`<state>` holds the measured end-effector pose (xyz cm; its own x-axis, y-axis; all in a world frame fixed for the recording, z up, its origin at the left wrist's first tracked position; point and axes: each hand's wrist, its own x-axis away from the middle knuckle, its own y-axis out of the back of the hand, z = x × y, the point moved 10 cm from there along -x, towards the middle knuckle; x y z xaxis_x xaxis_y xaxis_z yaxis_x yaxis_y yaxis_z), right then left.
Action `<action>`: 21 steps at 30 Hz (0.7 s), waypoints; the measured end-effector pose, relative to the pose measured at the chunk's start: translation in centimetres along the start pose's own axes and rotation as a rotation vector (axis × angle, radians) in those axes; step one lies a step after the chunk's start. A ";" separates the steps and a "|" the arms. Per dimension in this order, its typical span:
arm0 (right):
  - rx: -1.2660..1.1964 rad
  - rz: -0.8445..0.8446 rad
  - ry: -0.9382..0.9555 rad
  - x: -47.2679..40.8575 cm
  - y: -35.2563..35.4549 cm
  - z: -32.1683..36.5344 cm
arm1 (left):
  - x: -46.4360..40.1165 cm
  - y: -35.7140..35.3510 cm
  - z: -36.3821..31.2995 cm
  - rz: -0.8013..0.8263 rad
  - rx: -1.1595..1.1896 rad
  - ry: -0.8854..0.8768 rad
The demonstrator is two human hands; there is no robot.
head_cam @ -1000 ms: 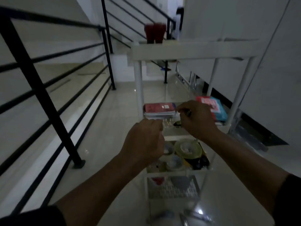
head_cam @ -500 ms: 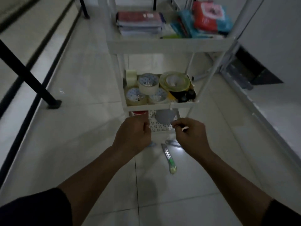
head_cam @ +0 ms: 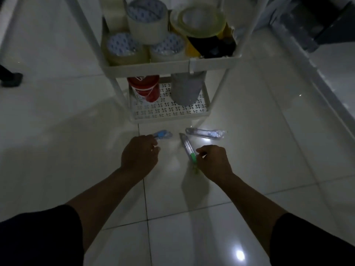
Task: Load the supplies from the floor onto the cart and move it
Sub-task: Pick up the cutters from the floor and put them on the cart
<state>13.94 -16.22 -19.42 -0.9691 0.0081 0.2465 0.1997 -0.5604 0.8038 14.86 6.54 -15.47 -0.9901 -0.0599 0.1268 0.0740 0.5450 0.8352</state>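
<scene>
Both hands are down at the floor tiles now, right in front of the white cart (head_cam: pixel 172 64); the left hand (head_cam: pixel 139 154) has its fingers curled in and touching the end of the blue-handled cutter (head_cam: pixel 162 134), though whether that is a proper pinch I cannot tell; the right hand (head_cam: pixel 212 160) closes thumb and forefinger on the green end of the green-handled cutter (head_cam: pixel 189 148), which lies on the tile and points toward the cart; a third cutter (head_cam: pixel 205 133), in clear wrapping, sits untouched just beyond, near the cart's foot. By my judgement the loading is well along; the middle shelf is packed and the bottom shelf (head_cam: pixel 169 110) is in use. Count it out: three cutters on the floor; four light tape rolls (head_cam: pixel 147 24) visible on the middle shelf, a pale block behind them too dim to name, plus a big yellowish roll (head_cam: pixel 199 20) and a dark roll (head_cam: pixel 211 47) under it; down below, one red roll (head_cam: pixel 144 87) and one grey roll (head_cam: pixel 186 87). What is left, as I read it: lift these three cutters aboard, then wheel the cart away.
</scene>
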 end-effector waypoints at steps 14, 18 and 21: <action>0.305 0.142 -0.006 -3.9 -6.6 -0.4 | -5.9 -8.2 3.6 0.174 -0.528 -0.069; 0.307 0.150 0.015 -4.6 -6.7 -0.1 | -6.4 -8.8 4.0 0.142 -0.421 -0.088; 0.295 0.149 0.013 -4.6 -6.6 0.0 | -6.5 -8.8 4.0 0.118 -0.359 -0.080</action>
<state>17.12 -12.55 -25.92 -0.9273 -0.0675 0.3681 0.3712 -0.2909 0.8818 20.20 5.49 -25.75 -0.9774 0.0589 0.2030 0.2110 0.2161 0.9533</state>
